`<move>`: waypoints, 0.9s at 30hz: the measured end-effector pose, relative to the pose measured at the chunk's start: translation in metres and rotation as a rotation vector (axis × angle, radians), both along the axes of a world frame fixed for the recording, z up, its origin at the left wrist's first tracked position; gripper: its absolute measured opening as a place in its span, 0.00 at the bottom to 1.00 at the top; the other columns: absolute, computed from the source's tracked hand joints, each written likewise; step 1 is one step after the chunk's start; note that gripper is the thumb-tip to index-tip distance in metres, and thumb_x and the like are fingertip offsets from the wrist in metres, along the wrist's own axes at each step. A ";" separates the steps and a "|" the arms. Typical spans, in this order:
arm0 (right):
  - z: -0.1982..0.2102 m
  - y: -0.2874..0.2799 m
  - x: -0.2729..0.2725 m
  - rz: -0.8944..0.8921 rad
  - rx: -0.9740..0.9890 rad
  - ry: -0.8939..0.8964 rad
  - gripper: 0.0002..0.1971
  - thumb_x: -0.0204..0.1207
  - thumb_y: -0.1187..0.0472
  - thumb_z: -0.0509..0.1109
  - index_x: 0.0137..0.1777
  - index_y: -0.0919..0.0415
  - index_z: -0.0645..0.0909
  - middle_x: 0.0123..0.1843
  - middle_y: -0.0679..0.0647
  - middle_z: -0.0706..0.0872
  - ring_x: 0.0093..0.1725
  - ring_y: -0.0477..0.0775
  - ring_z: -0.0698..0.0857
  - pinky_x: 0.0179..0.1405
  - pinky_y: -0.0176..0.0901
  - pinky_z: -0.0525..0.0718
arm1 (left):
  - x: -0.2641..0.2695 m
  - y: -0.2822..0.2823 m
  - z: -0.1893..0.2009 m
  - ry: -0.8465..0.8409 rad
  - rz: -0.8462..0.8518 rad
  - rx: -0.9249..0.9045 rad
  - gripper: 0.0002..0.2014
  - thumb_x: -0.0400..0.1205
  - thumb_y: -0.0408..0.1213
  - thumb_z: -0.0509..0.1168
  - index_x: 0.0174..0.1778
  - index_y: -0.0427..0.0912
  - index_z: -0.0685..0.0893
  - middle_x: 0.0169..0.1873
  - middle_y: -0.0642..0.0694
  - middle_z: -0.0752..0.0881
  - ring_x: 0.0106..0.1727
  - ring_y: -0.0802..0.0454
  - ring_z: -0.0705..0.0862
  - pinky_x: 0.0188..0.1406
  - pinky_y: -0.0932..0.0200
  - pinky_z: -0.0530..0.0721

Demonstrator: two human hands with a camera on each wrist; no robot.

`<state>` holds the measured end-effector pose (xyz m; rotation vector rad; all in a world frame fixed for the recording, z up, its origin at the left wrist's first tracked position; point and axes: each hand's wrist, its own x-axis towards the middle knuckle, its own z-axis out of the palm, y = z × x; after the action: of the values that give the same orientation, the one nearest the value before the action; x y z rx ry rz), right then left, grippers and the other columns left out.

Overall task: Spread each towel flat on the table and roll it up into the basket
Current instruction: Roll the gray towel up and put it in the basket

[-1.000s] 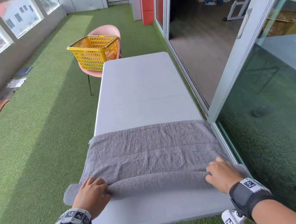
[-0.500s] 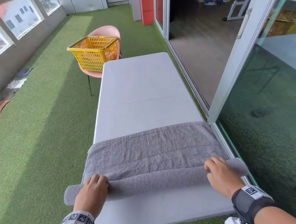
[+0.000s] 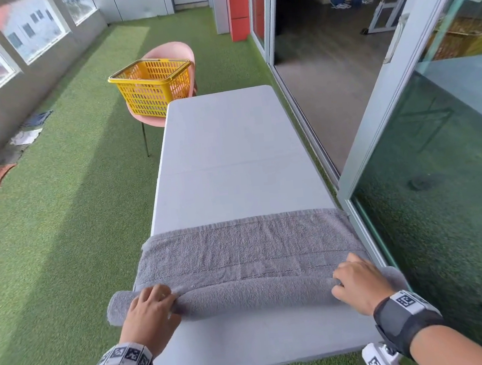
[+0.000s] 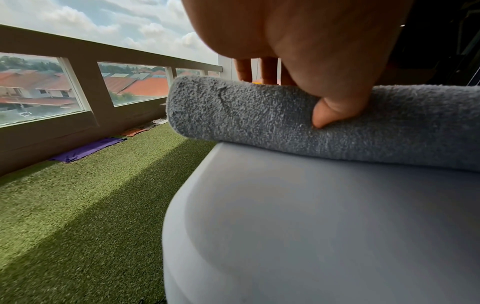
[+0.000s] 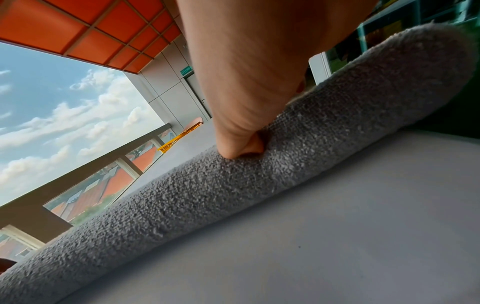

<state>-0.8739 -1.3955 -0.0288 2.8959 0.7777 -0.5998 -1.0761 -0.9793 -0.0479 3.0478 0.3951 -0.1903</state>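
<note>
Grey terry towel point(image 3: 249, 246) is laid across near end of the white plastic table point(image 3: 225, 154); near portion is already rolled. Roll is clasped by left hand point(image 3: 149, 311) and right hand point(image 3: 358, 284), fingers over the top, thumbs pressed into the near side. Roughly half is judged unrolled. Yellow plastic basket point(image 3: 151, 88) is seated on pink chair point(image 3: 175, 51), well apart; transfer not yet done.
</note>
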 end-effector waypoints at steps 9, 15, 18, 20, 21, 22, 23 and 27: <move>-0.013 0.004 0.001 -0.080 0.073 -0.027 0.09 0.78 0.56 0.62 0.38 0.53 0.80 0.47 0.48 0.71 0.57 0.55 0.75 0.57 0.52 0.79 | 0.001 -0.007 0.000 -0.024 0.012 0.067 0.19 0.74 0.56 0.52 0.27 0.52 0.83 0.41 0.57 0.73 0.46 0.54 0.70 0.47 0.50 0.80; -0.007 0.002 0.001 -0.146 0.247 -0.092 0.05 0.83 0.55 0.63 0.46 0.53 0.73 0.48 0.49 0.75 0.42 0.54 0.80 0.41 0.52 0.80 | 0.001 -0.009 0.004 -0.181 0.093 -0.134 0.10 0.75 0.34 0.74 0.47 0.50 0.83 0.40 0.53 0.78 0.33 0.53 0.80 0.27 0.61 0.71; -0.008 -0.001 -0.002 -0.103 0.303 -0.101 0.02 0.79 0.58 0.60 0.46 0.50 0.70 0.48 0.46 0.75 0.49 0.51 0.75 0.48 0.45 0.75 | 0.001 -0.006 0.001 -0.276 0.037 -0.150 0.10 0.76 0.30 0.72 0.46 0.48 0.81 0.41 0.53 0.77 0.38 0.51 0.78 0.32 0.59 0.73; -0.010 -0.003 -0.004 -0.089 0.302 -0.080 0.05 0.77 0.59 0.62 0.51 0.50 0.73 0.53 0.45 0.76 0.55 0.49 0.74 0.56 0.44 0.75 | 0.000 -0.005 0.001 -0.306 0.005 -0.146 0.04 0.79 0.38 0.64 0.47 0.48 0.82 0.44 0.54 0.79 0.44 0.51 0.77 0.37 0.54 0.82; -0.011 -0.005 -0.004 -0.081 0.301 -0.059 0.10 0.76 0.58 0.63 0.57 0.50 0.75 0.58 0.45 0.77 0.60 0.48 0.73 0.63 0.44 0.74 | 0.000 -0.004 0.001 -0.283 -0.003 -0.151 0.09 0.78 0.42 0.60 0.49 0.47 0.83 0.46 0.54 0.80 0.46 0.51 0.77 0.41 0.52 0.84; -0.012 -0.006 -0.003 -0.065 0.301 -0.036 0.17 0.75 0.59 0.64 0.64 0.51 0.76 0.63 0.45 0.76 0.65 0.48 0.72 0.69 0.43 0.72 | -0.001 -0.003 -0.001 -0.242 -0.017 -0.148 0.13 0.76 0.44 0.60 0.52 0.47 0.84 0.49 0.53 0.81 0.49 0.51 0.78 0.45 0.51 0.85; -0.013 -0.008 -0.003 -0.044 0.293 -0.016 0.23 0.75 0.59 0.65 0.71 0.54 0.75 0.68 0.46 0.76 0.71 0.48 0.70 0.75 0.44 0.69 | -0.001 -0.002 -0.001 -0.190 -0.025 -0.131 0.17 0.73 0.45 0.63 0.56 0.47 0.85 0.52 0.53 0.83 0.52 0.50 0.79 0.50 0.50 0.86; -0.016 -0.009 0.000 0.020 0.190 -0.049 0.27 0.74 0.60 0.66 0.76 0.55 0.76 0.72 0.47 0.78 0.75 0.51 0.70 0.78 0.45 0.66 | 0.000 0.000 -0.003 -0.028 -0.043 -0.058 0.28 0.65 0.47 0.78 0.62 0.48 0.86 0.57 0.55 0.87 0.60 0.49 0.83 0.59 0.48 0.86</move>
<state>-0.8735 -1.4042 -0.0444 3.0559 0.9021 -0.4758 -1.0765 -0.9793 -0.0512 3.0000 0.3170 -0.1585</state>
